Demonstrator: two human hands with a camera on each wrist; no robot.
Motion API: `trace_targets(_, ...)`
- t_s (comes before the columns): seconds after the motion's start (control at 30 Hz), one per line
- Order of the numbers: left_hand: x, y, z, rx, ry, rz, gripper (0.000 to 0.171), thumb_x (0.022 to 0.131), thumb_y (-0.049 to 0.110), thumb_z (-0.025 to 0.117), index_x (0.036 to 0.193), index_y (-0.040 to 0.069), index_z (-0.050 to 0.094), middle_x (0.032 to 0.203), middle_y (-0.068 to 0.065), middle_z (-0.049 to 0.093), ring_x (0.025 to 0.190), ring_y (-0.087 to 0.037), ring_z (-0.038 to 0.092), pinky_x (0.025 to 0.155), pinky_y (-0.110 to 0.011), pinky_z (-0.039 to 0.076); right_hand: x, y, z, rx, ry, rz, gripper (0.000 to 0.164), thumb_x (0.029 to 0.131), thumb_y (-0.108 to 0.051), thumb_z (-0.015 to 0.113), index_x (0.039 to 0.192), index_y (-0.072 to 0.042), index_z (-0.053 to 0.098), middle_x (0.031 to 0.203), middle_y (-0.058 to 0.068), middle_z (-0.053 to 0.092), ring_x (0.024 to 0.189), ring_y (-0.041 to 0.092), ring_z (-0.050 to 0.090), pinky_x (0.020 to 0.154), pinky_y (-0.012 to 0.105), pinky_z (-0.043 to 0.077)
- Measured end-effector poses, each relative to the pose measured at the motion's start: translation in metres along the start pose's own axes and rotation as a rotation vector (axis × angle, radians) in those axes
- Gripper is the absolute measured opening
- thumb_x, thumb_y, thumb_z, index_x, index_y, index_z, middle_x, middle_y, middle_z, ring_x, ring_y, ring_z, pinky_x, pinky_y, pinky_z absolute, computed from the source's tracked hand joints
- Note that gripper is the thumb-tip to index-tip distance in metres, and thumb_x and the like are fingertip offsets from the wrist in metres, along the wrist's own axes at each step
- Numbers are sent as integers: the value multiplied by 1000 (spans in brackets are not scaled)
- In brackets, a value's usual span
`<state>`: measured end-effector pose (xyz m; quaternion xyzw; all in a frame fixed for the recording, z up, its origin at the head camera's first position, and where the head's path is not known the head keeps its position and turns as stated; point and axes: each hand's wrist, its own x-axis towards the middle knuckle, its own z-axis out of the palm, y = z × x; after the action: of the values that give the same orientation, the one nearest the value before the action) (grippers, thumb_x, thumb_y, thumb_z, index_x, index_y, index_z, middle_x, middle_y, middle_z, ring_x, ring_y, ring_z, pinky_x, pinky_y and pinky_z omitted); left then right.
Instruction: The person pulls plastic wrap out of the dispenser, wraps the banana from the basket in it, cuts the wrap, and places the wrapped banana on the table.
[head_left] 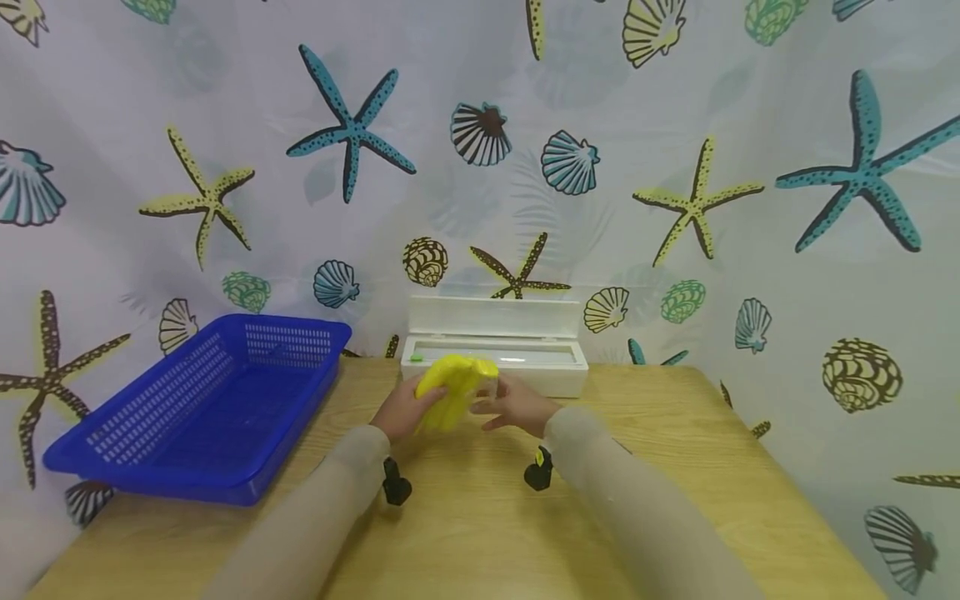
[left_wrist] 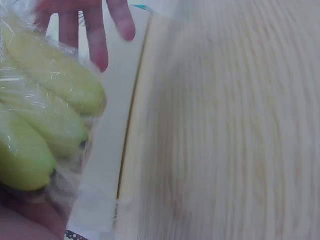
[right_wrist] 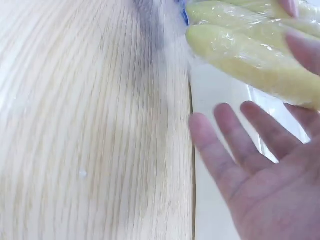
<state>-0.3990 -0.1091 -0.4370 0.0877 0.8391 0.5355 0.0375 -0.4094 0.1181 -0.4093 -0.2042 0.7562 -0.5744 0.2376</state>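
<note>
A bunch of yellow bananas (head_left: 452, 390), wrapped in clear plastic film, is held up over the table in front of a white box. My left hand (head_left: 405, 408) grips the bunch from its left side, thumb across the front. Shiny film (left_wrist: 35, 85) clings around the bananas in the left wrist view, with loose film hanging past their tips. On the other side, my right hand (head_left: 519, 406) is beside the bunch's right end. Its fingers are straight and spread in the right wrist view, just below the wrapped bananas (right_wrist: 250, 52).
The long white film dispenser box (head_left: 495, 379) stands at the table's back edge, lid (head_left: 495, 317) raised, a small green piece (head_left: 417, 358) at its left. A blue plastic basket (head_left: 210, 417) sits at the left of the wooden table (head_left: 465, 533). A shell-patterned curtain (head_left: 480, 208) hangs behind.
</note>
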Motion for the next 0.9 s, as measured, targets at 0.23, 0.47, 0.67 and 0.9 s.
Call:
trace_targets(0.23, -6, 2, 22, -233, -235, -99, 63, 92, 58, 43, 133, 11, 46, 115, -9, 64, 92, -15, 66, 79, -32, 56, -4, 8, -8, 75, 66, 63, 54, 92, -30, 60, 138, -6, 43, 124, 17, 61, 99, 27, 67, 90, 48, 52)
trace_targets(0.47, -6, 11, 24, -329, -256, -79, 72, 87, 68, 42, 142, 21, 33, 123, -10, 59, 101, -20, 64, 85, -38, 54, -12, 8, -14, 104, 105, 90, 53, 93, -35, 55, 135, -4, 45, 104, 12, 68, 87, 22, 68, 81, 43, 56)
trace_targets(0.67, -7, 18, 22, -367, -165, -80, 64, 90, 59, 48, 139, 18, 39, 124, -10, 58, 101, -20, 64, 83, -40, 56, -18, 2, -14, 127, 73, 80, 52, 94, -36, 53, 133, -2, 46, 99, 6, 68, 85, 18, 68, 80, 42, 56)
trace_targets(0.9, -7, 16, 21, -430, -125, -64, 54, 92, 50, 53, 137, 21, 46, 119, -10, 62, 97, -21, 67, 79, -41, 57, -25, -3, -13, 127, 40, 56, 49, 98, -42, 44, 128, -4, 52, 97, 1, 67, 94, 22, 65, 91, 49, 51)
